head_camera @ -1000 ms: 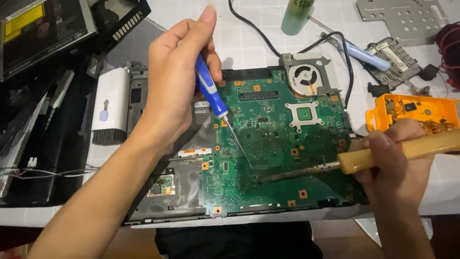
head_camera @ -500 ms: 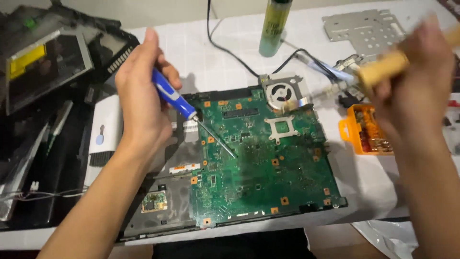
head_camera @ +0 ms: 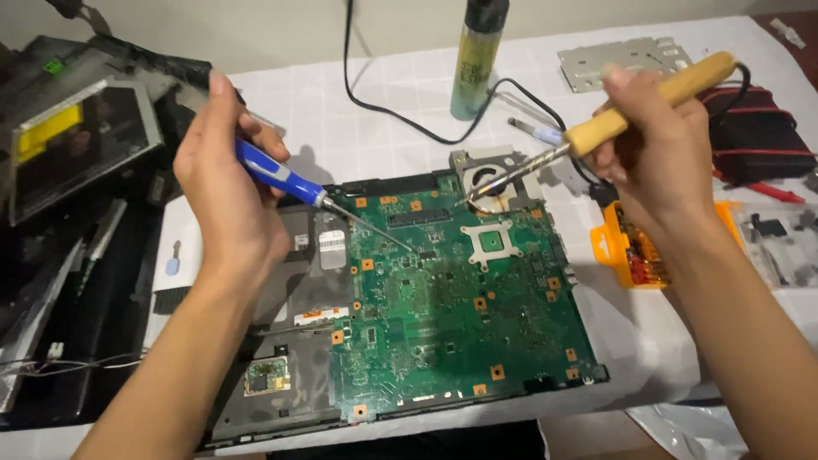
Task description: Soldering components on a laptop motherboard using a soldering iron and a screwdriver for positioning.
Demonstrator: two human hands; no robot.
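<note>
Your left hand grips the blue screwdriver, tip on the circuit board; your right hand holds the soldering iron clear above it.

Left grip: blue screwdriver, tip on green circuit board. Right grip: wooden-handled soldering iron, tip over cooling fan. Orange bit case below right grip; green can between grips.

Single head view, steeply downward, close above table (slight tilt)
</note>
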